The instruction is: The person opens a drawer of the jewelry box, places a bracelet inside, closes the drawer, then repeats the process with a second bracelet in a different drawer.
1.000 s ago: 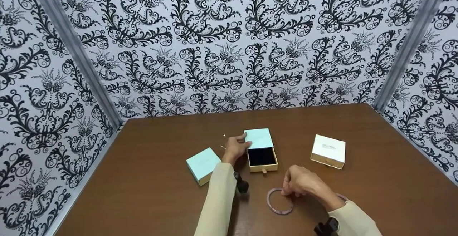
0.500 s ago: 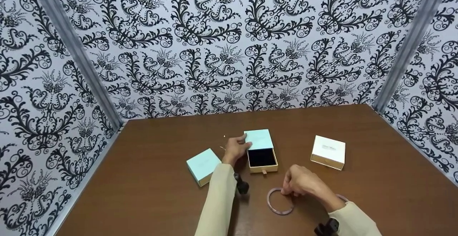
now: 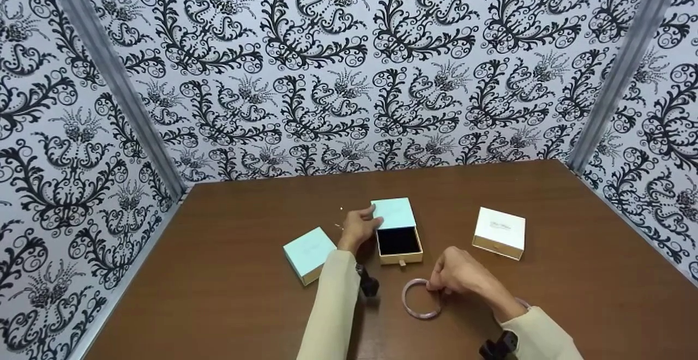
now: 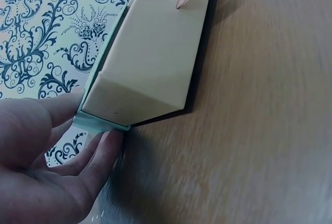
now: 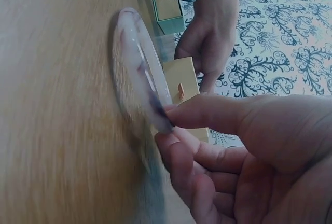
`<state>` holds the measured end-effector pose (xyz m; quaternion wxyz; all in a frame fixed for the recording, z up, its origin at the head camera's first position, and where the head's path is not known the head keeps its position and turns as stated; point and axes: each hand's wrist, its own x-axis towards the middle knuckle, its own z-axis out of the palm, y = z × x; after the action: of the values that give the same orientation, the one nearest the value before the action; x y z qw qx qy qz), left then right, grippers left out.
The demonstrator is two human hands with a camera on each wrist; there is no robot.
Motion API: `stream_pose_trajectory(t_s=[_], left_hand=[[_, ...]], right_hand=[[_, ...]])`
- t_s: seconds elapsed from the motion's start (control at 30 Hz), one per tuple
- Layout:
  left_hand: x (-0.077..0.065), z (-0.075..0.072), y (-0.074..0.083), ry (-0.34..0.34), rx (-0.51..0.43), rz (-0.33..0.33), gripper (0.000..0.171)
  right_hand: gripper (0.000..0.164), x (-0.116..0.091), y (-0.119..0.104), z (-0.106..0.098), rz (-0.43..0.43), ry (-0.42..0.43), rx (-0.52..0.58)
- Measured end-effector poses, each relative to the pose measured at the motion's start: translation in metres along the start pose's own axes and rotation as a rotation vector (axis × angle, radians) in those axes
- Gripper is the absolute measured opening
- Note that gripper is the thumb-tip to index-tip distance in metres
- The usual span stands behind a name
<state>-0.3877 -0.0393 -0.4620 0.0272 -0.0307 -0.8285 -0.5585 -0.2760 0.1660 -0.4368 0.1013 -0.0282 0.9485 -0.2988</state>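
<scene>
My right hand (image 3: 457,273) pinches a pale purplish bangle (image 3: 404,297) between thumb and fingers. In the right wrist view the bangle (image 5: 133,53) looks milky with dark patches and stands tilted over the wood, its near end at the fingertips. My left hand (image 3: 358,227) holds the left side of a mint drawer box (image 3: 393,213). The box's gold drawer (image 3: 401,259) is pulled out toward me, showing a bare black lining and a small pull tab. In the left wrist view, the left hand's fingers (image 4: 106,151) lie against the sleeve's corner.
A second mint box (image 3: 310,253) sits left of my left forearm. On the right stands a white box (image 3: 499,232) with gold sides and lettering. Another purplish ring (image 3: 522,302) shows partly behind my right wrist. Patterned walls (image 3: 349,103) close off the brown table's (image 3: 245,316) back and sides.
The bangle has shifted slightly up and to the left in the right hand, toward the drawer box. The left hand and the boxes stay in place.
</scene>
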Motion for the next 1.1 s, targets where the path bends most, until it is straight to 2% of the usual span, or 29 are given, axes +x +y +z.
stream_pose_trajectory(t_s=[0.4,0.57,0.77,1.1], left_hand=[[0.003,0.001,-0.002,-0.009,-0.027,-0.007,0.041],[0.004,0.001,-0.003,-0.003,-0.018,0.006,0.041],[0.004,-0.001,-0.002,-0.013,0.003,-0.009,0.043],[0.005,-0.001,-0.004,-0.045,-0.001,0.024,0.045]], right_hand=[[0.012,0.012,0.003,0.000,0.022,0.077,0.077],[0.011,0.017,0.002,-0.003,0.023,0.087,0.102],[0.010,0.023,-0.001,-0.006,0.012,0.089,0.123],[0.014,0.035,-0.006,-0.010,0.051,0.109,0.134]])
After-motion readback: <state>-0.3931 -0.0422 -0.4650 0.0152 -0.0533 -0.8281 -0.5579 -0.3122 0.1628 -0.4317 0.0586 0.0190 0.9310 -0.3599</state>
